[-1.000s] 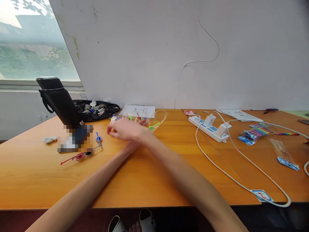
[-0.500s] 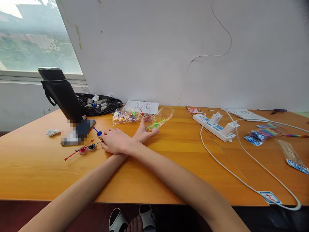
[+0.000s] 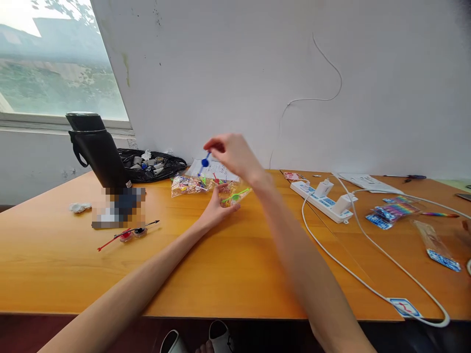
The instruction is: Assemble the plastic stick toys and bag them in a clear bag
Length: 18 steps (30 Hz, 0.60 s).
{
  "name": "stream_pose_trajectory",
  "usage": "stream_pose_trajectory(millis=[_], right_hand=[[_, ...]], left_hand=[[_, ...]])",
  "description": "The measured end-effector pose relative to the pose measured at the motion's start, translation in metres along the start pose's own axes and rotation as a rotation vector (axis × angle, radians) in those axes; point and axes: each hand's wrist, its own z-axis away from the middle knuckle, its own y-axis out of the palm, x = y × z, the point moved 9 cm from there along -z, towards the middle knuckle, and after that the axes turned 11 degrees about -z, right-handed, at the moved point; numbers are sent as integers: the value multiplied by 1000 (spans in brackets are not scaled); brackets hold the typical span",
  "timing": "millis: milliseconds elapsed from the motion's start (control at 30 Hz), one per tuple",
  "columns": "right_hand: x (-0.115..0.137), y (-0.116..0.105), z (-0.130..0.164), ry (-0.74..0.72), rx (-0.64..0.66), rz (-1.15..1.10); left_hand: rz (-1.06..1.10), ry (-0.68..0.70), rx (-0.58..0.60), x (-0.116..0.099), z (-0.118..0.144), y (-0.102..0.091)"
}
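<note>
My right hand (image 3: 237, 154) is raised above the table, its fingertips pinching one end of a blue arrow spinner (image 3: 205, 163) that hangs down. Below it, my left hand (image 3: 217, 208) rests on the table with its fingers closed around a clear plastic bag (image 3: 241, 189). A green arrow spinner (image 3: 235, 197) shows in that bag. Just beyond my left hand lies another clear bag (image 3: 187, 186) full of small colourful pieces. A red arrow spinner (image 3: 126, 236) and a black arrow spinner (image 3: 140, 231) on round clear bases sit to the left, their arrows crossing.
A black bottle (image 3: 97, 152) leans at the left beside a black plastic bag (image 3: 154, 164) of rubbish. Crumpled tissue (image 3: 80, 207) lies near it. On the right are a white power strip (image 3: 320, 201) with cables, rainbow-coloured packets (image 3: 393, 211) and papers (image 3: 368, 183).
My right hand has picked up the blue spinner from beside the black one and carried it up and right, uncrossing from my left arm. My left hand stays at the bag.
</note>
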Motion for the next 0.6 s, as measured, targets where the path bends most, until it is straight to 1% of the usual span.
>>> stream_pose_trajectory(millis=[67,133,200,267,300,367,500,600], right_hand=[[-7,-41,8,14,-94,18],[-16,-76,19,46,-176,68],[-28,-101,30,124,-220,142],[-40,-113,39,222,-206,194],[-46,-113,42,265,-175,202],[-54,-104,43,312,-83,171],[-63,-66,38,314,133,39],[-72,-37,35,340,278,11]], left_hand=[[-20,-33,-1,2,1,0],[-8,-48,-1,4,0,0],[22,-61,-8,6,-1,0],[58,-79,-29,9,-2,-1],[75,-88,-43,10,-2,-3],[101,-102,-59,11,-1,-5],[132,-95,-39,8,-1,-6],[147,-98,-38,5,-1,-6]])
